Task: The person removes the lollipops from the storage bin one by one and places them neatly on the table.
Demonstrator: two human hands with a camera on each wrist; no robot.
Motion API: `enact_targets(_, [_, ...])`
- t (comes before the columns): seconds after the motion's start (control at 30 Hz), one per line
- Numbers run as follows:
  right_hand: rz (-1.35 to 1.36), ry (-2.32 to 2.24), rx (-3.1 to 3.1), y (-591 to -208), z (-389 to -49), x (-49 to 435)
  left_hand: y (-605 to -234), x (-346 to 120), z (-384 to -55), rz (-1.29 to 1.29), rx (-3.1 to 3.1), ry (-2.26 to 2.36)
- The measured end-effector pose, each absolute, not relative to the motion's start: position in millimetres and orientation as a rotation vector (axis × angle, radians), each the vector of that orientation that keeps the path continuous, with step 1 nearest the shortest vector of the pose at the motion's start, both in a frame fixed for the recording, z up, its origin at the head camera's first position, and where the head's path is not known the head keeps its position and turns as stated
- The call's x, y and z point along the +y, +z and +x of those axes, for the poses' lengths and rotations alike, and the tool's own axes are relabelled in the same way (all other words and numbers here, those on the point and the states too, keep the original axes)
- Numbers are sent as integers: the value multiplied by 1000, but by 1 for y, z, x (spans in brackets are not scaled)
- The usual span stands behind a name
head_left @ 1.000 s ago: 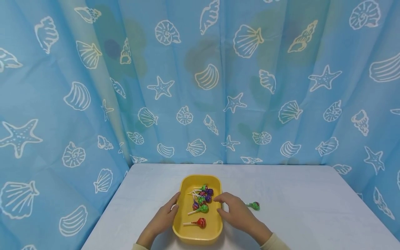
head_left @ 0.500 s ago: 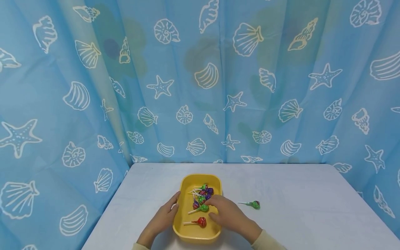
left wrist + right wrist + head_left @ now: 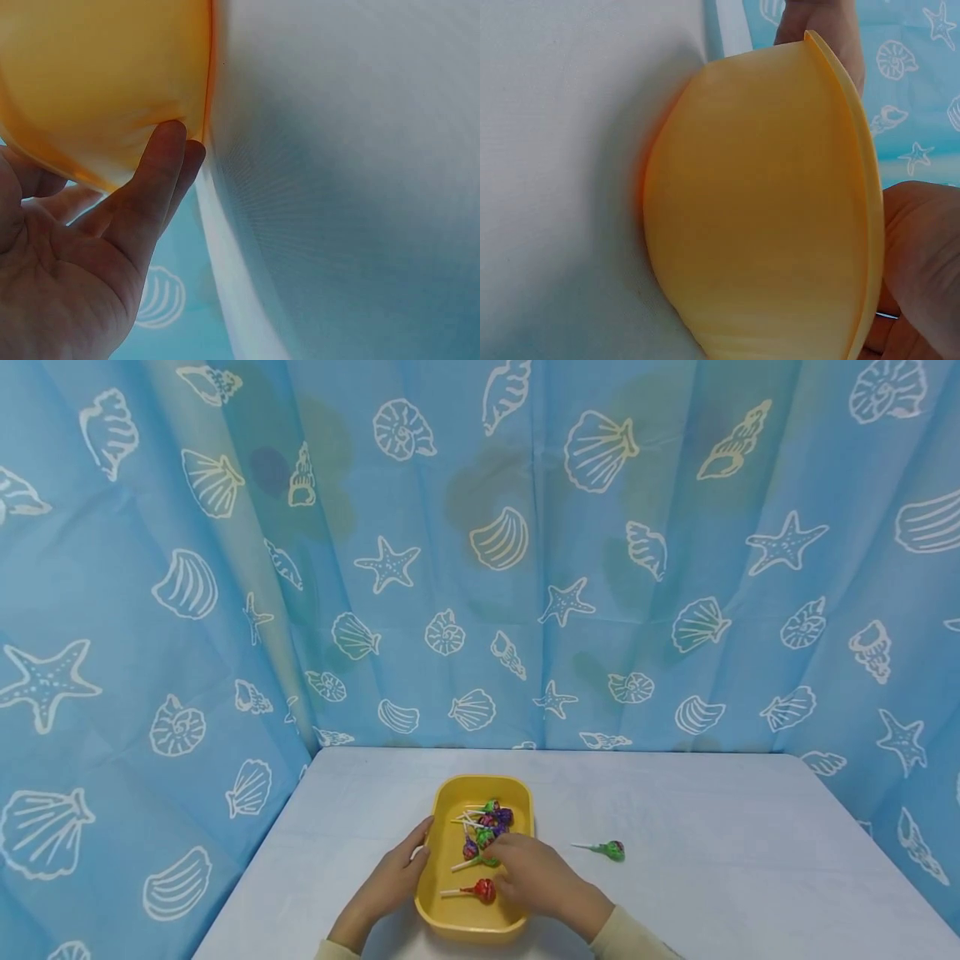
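A yellow plastic box (image 3: 474, 931) holds several wrapped lollipops with white sticks. My left hand (image 3: 396, 881) rests against the box's left side; in the left wrist view its straight fingers (image 3: 161, 154) touch the outer wall. My right hand (image 3: 536, 872) reaches over the right rim into the box. Its fingertips are right at the head of a green lollipop (image 3: 467, 864), partly covering it; I cannot tell whether they pinch it. Just in front lies a red lollipop (image 3: 483, 891). In the right wrist view the box wall (image 3: 757, 202) hides the fingertips.
Purple and green lollipops (image 3: 504, 817) lie bunched toward the far end of the box. Another green lollipop (image 3: 613, 850) lies on the white-covered table (image 3: 712, 877), right of the box. A blue shell-print curtain (image 3: 450, 568) hangs along the back and sides.
My right hand has moved left from the box's right rim, inward and down to the green lollipop. This uncovers the stick of the lollipop on the table. My left hand stays in place.
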State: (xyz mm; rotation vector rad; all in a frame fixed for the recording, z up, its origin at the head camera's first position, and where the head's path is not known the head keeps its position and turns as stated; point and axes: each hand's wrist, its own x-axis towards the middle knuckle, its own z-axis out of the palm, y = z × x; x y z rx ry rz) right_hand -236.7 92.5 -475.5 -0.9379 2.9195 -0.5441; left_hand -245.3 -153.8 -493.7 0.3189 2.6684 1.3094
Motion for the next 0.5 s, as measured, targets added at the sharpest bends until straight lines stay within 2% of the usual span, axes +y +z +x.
enact_targets(0.5, [-975, -408, 2887, -479, -236, 77, -497, -155, -247, 350, 2684, 1303])
